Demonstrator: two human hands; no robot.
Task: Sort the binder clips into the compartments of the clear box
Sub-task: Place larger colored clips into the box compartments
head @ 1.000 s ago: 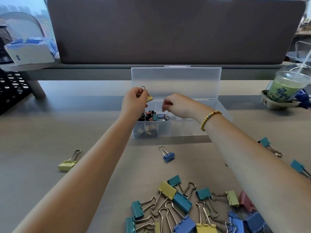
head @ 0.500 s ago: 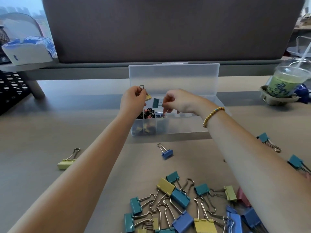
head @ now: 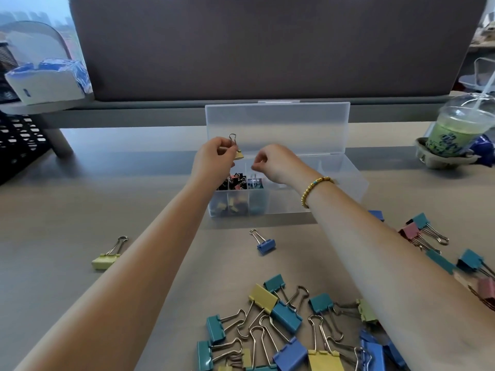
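Both forearms reach forward over the desk (head: 80,210) toward the clear box (head: 308,202), which sits at mid-desk with its lid (head: 278,127) standing upright behind it. The left hand (head: 213,162) hovers above the box's left end, fingers curled, pinching a small yellow clip (head: 237,153) by its wire handle, which points upward. The right hand (head: 278,163) is held just beside it over the box, fingers curled downward with thumb and forefinger close together; whether they hold anything cannot be told. A bead bracelet (head: 313,190) circles the right wrist.

The leftmost compartments of the box hold small clips (head: 235,183) in black, pink and yellow, and the next one holds a few bluish ones; the right part of the box is largely hidden by the right hand and wrist.

On the desk lie larger clips: a heap of teal, blue and yellow ones (head: 281,325) near the bottom edge, a single blue clip (head: 265,243) in front of the box, a yellow clip (head: 107,257) well apart at left, and pink and teal clips (head: 423,231) at right, partly covered by the right forearm. An iced drink cup (head: 458,129) stands at far right, a tissue pack (head: 48,81) on a shelf at far left.
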